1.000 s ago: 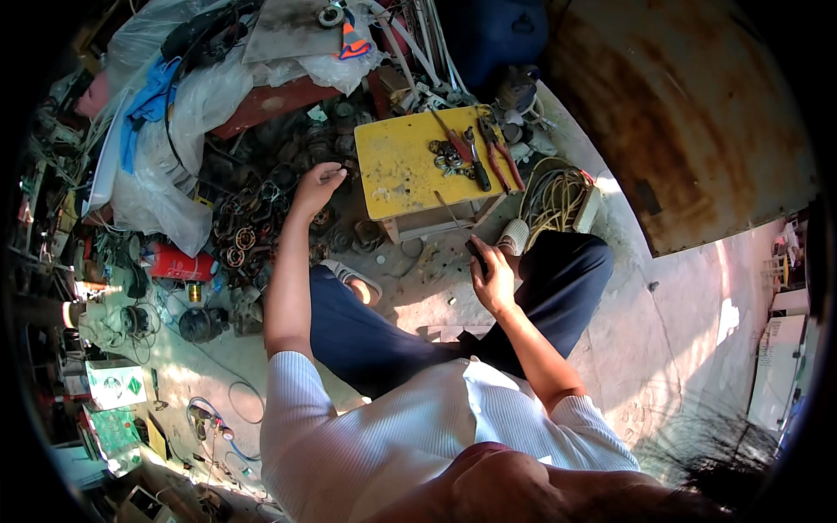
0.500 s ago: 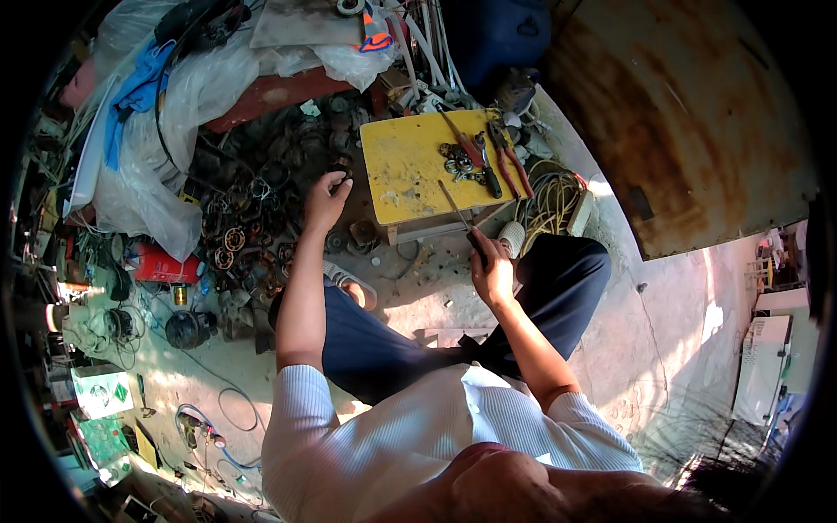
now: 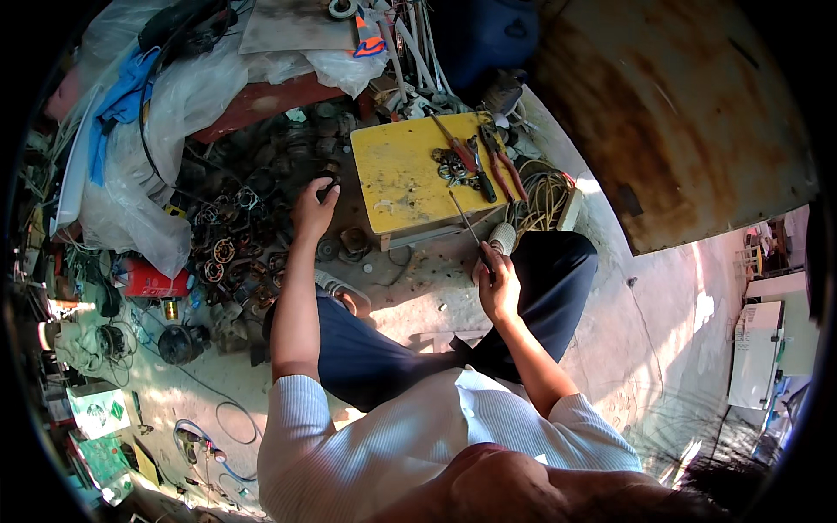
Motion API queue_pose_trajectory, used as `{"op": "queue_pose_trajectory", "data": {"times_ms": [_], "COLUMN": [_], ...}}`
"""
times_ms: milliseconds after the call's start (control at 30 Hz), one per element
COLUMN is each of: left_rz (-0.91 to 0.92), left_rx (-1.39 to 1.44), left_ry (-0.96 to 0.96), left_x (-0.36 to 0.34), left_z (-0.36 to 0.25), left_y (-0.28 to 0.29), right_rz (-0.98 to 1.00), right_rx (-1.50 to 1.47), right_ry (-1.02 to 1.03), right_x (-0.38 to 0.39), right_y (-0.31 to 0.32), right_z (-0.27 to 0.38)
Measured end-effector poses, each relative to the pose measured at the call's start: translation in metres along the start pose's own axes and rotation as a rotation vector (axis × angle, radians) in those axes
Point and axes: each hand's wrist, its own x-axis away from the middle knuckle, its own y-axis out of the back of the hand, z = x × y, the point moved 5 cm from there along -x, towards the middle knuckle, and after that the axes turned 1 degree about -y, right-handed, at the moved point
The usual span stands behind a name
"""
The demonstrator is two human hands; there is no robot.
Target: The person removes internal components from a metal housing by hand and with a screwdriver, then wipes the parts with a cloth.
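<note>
My left hand (image 3: 312, 212) is closed on a small dark part (image 3: 326, 188), whose kind I cannot make out, beside the left edge of a low yellow-topped table (image 3: 384, 166). In my right hand (image 3: 499, 286) is a screwdriver (image 3: 466, 218), its thin shaft angled up and left toward the table's front edge. Its handle is mostly hidden in my fingers. On the tabletop lie red-handled pliers (image 3: 503, 166), another long tool with a red and black handle (image 3: 462, 150), and several small metal rings (image 3: 451, 164).
Dark metal parts (image 3: 228, 235) are heaped left of the table, near a red container (image 3: 153, 279). Coiled yellowish cable (image 3: 542, 202) lies to its right. A blue barrel (image 3: 493, 35) stands behind, with a large rusty panel (image 3: 671, 122) at far right. My bent legs (image 3: 558, 288) flank the front.
The view has shifted slightly, so the scene sits a little further left. My right hand has drawn slightly back and right with the screwdriver. My left hand keeps its grip beside the table.
</note>
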Motion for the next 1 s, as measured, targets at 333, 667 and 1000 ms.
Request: {"op": "queue_pose_trajectory", "data": {"times_ms": [333, 667, 1000], "left_rz": [-0.014, -0.021, 0.036], "left_rx": [-0.064, -0.107, -0.16], "left_ry": [-0.018, -0.041, 0.008], "left_x": [-0.003, -0.004, 0.001], "left_z": [0.017, 0.012, 0.0], "left_y": [-0.004, -0.005, -0.003], "right_rz": [-0.048, -0.03, -0.027], "right_rx": [-0.008, -0.025, -0.054], "right_ry": [-0.049, -0.073, -0.027], "right_x": [0.011, 0.008, 0.012], "right_y": [-0.006, -0.004, -0.011], "right_z": [0.004, -0.003, -0.005]}}
